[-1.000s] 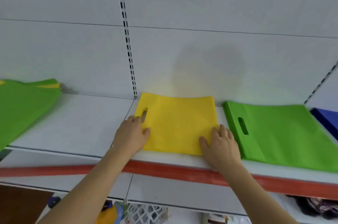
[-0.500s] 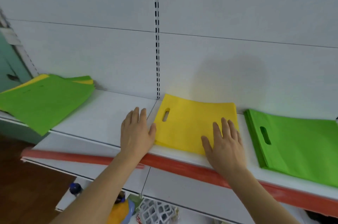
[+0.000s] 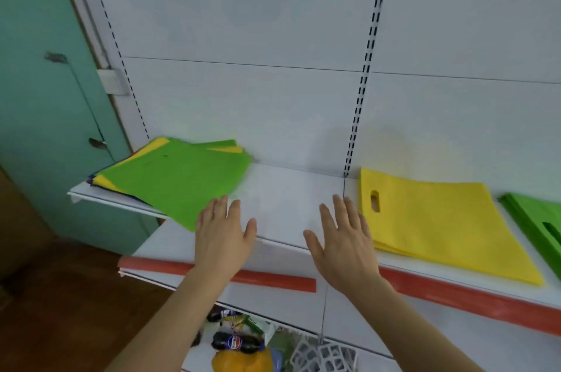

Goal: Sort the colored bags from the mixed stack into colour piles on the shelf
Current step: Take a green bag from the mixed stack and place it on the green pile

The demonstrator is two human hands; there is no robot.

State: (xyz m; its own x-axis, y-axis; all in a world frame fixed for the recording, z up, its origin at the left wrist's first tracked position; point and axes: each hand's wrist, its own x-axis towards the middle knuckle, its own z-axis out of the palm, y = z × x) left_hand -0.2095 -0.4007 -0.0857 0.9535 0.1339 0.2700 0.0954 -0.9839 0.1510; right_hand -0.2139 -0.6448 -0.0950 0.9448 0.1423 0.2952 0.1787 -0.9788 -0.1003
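Hands flat, fingers spread, empty: left hand (image 3: 223, 239) and right hand (image 3: 343, 245) over bare shelf (image 3: 285, 204). Mixed stack (image 3: 176, 177), green on top, lies skewed at left, front corner overhanging. Yellow pile (image 3: 437, 226) sits right, handle slot toward left, long axis along the shelf.

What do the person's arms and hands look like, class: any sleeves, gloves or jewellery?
Both arms are bare as far as the picture shows, with no sleeves in view. The left hand and right hand wear no gloves. No rings, watch or wristbands show on the fingers or wrists, and no markings are visible.
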